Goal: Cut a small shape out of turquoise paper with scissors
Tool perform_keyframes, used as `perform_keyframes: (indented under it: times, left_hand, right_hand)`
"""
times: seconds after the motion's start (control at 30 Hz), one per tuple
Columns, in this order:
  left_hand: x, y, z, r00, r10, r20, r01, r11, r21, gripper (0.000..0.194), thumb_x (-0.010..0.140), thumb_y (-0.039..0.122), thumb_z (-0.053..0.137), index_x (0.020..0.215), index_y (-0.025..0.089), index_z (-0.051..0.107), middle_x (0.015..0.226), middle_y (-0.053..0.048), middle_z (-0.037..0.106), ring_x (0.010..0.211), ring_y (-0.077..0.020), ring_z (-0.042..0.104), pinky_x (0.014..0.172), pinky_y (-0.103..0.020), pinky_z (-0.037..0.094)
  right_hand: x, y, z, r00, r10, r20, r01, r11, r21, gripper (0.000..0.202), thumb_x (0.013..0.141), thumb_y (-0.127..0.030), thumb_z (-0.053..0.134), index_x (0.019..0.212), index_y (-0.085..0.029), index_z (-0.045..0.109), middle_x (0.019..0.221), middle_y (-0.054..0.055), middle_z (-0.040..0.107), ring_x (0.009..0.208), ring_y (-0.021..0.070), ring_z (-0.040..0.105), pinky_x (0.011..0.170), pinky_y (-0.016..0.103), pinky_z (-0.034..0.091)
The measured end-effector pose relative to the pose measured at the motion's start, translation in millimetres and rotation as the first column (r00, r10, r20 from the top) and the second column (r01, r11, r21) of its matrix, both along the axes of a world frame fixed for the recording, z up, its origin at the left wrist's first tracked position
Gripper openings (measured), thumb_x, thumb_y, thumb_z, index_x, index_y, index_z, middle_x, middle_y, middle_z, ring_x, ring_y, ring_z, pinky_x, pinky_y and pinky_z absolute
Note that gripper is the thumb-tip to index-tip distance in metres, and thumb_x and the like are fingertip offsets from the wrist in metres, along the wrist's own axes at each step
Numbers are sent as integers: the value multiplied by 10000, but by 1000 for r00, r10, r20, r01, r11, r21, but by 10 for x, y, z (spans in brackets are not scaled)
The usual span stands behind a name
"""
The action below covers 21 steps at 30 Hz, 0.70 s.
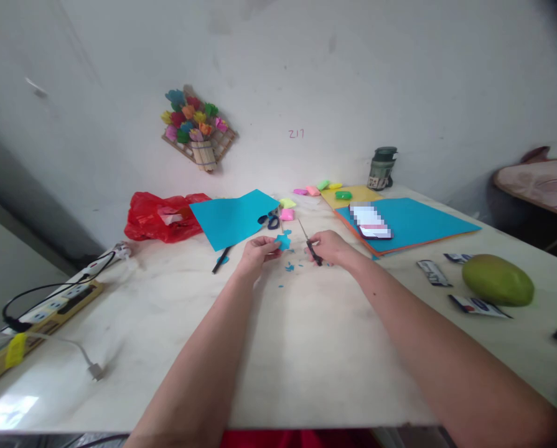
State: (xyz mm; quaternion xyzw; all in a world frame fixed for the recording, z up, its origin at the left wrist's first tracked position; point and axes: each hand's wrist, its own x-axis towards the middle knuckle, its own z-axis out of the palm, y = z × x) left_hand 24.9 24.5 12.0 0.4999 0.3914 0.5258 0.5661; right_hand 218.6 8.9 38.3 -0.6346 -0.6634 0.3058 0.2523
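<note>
My left hand (259,250) pinches a small cut piece of blue paper (283,241) between thumb and fingertips. To its right, my right hand (327,246) is closed around a black-handled cutting tool (313,252), its thin metal blade pointing up and away from me. Whether it is scissors or a knife I cannot tell. The blade is apart from the paper. Blue paper scraps (289,267) lie on the table between my hands. Just beyond my left hand rest dark-handled scissors (272,221), beside a large blue sheet (234,216). A black pen (221,260) lies left of that hand.
Colored clay packets (312,190) lie at the back. A phone (370,221) rests on stacked colored sheets (427,221) at right, near a green mango (497,280) and wrappers (433,273). A red plastic bag (159,218), power strip (56,305) and bottle (381,168) stand around.
</note>
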Motion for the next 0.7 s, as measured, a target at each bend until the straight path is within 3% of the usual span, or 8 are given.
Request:
perform_keyframes:
  times: [0.1, 0.23, 0.37, 0.53, 0.7]
  left_hand:
    - [3, -4, 6, 1000, -22, -16, 21, 1000, -15, 275, 531, 286, 755, 660, 137, 564, 619, -6, 599, 568, -118, 580, 638, -290, 484]
    - [0, -5, 0, 998, -53, -34, 52, 998, -29, 264, 551, 283, 747, 671, 145, 557, 652, -11, 610, 593, -125, 590, 617, -278, 482]
    - [-3, -3, -17, 995, -81, -55, 80, 996, -29, 254, 565, 286, 740, 676, 146, 560, 648, -15, 609, 609, -141, 602, 601, -284, 486]
    - [14, -27, -8, 982, -171, -78, 167, 985, -47, 245, 566, 269, 738, 677, 138, 562, 639, -15, 612, 572, -138, 602, 610, -299, 493]
    - [58, -60, 10, 968, -235, -92, 229, 971, -72, 239, 546, 233, 744, 665, 136, 560, 612, -19, 616, 543, -140, 601, 608, -289, 488]
  right_hand:
    - [-22, 0, -32, 948, -19, -318, -10, 996, -91, 328, 680, -188, 607, 1004, -139, 592, 676, 71, 685, 459, 144, 592, 303, 197, 245]
    - [-45, -2, -61, 849, -10, -529, -17, 999, -47, 435, 705, -169, 611, 1129, -135, 520, 589, 26, 654, 372, 100, 529, 310, 181, 277]
    - [-72, 2, -58, 795, 34, -605, -29, 999, 18, 511, 689, -237, 661, 1160, -108, 512, 446, -37, 555, 350, 78, 450, 362, 195, 363]
    - [-117, -24, -15, 772, 19, -635, -12, 1000, 15, 470, 623, -205, 707, 1062, -106, 573, 533, -30, 573, 510, 90, 544, 457, 184, 410]
    - [-148, -49, 3, 752, 42, -658, -31, 999, 28, 468, 581, -99, 674, 1041, -121, 592, 546, -60, 553, 449, 54, 475, 476, 187, 406]
